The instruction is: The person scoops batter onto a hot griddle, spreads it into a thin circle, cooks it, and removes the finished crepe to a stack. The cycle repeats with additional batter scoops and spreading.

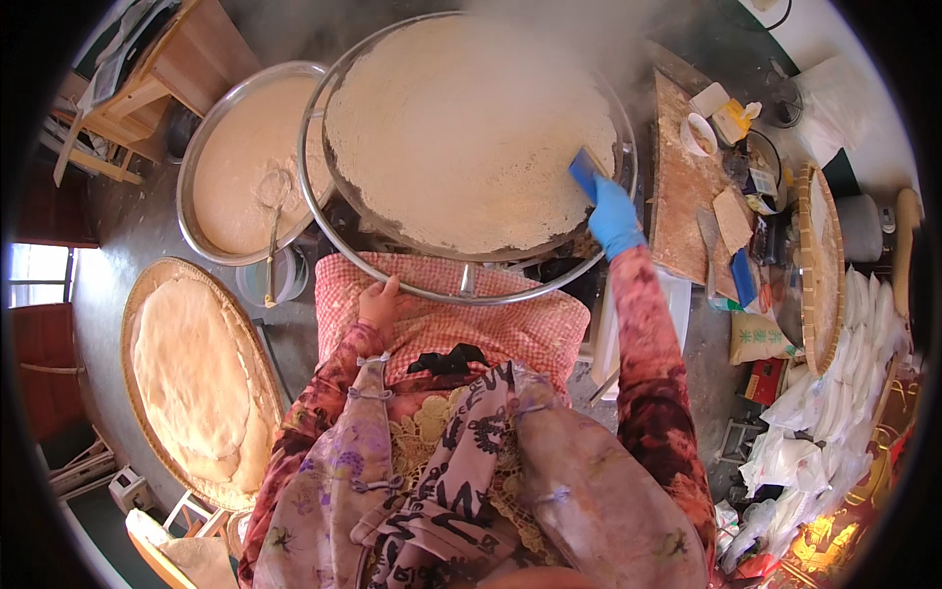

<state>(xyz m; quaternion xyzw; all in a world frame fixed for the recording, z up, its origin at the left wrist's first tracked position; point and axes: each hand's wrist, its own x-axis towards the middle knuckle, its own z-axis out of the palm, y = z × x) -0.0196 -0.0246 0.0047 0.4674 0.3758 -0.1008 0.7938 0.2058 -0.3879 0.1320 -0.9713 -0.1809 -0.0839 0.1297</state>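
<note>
Batter (461, 128) is spread nearly across the griddle (343, 185) — removal seemingly remains — while a blue scraper (585, 173) is gripped at the right edge by the gloved right hand (615, 221); whether the metal ring (535, 292) is gripped by the left hand (378, 306) cannot be told.

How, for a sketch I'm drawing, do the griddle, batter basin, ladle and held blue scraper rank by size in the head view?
1. Griddle
2. Batter basin
3. Ladle, judged by length
4. Blue scraper, partly covered by the right hand
</note>
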